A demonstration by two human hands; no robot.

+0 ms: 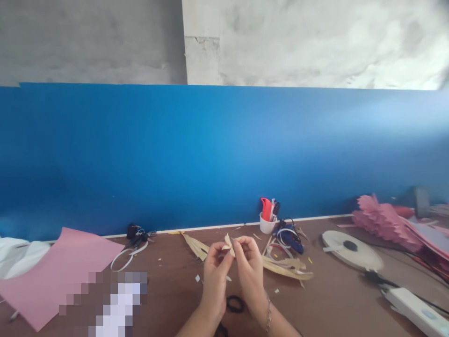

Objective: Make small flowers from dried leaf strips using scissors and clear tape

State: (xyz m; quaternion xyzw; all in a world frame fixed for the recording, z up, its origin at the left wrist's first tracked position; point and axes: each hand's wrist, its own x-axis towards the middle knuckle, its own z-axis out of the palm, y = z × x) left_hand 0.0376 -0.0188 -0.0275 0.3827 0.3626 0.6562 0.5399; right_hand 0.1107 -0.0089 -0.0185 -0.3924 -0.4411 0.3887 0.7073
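Both hands meet above the table, pinching a small folded piece of pale dried husk [228,242] between their fingertips. My left hand [216,269] has its thumb and fingers closed on the lower left of the piece. At the piece's right side, my right hand [249,264] is closed with thumb and forefinger together. Longer husk strips [286,269] lie on the table to the right of the hands, and another strip [194,245] lies behind the left hand. Beneath the wrists is a black ring-shaped band [235,304].
A white cup [267,223] with pens and a red tool stands by the blue partition [210,159]. To the right are a white disc-shaped device [352,250], a power strip [417,309] and pink crepe paper [386,222]. Pink sheet [59,276] and scissors [136,239] lie left.
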